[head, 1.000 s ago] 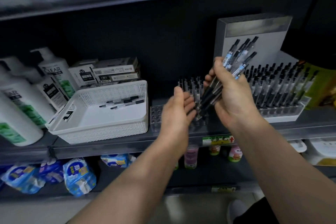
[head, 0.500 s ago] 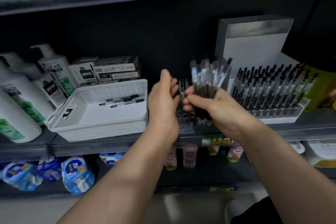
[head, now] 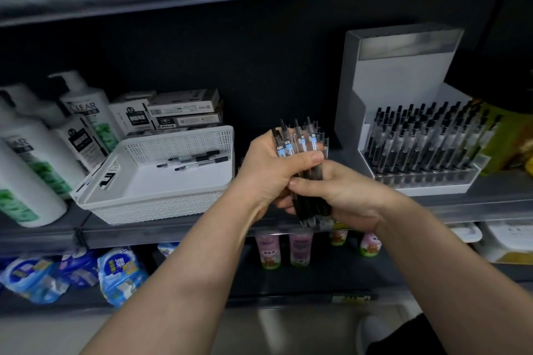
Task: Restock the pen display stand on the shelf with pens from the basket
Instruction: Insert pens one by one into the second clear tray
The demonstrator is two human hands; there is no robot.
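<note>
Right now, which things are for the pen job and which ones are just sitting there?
For the job: bundle of pens, gripped by the left hand and right hand; white basket with loose pens; pen display stand.
Just sitting there: shampoo bottles; stacked boxes; small pink bottles and blue packs on the lower shelf.

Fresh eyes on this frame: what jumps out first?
At centre, the left hand and right hand grip a bundle of pens, roughly upright. Right of them stands a white pen stand, packed with pens; on the left, the white basket holds just a few.
</note>
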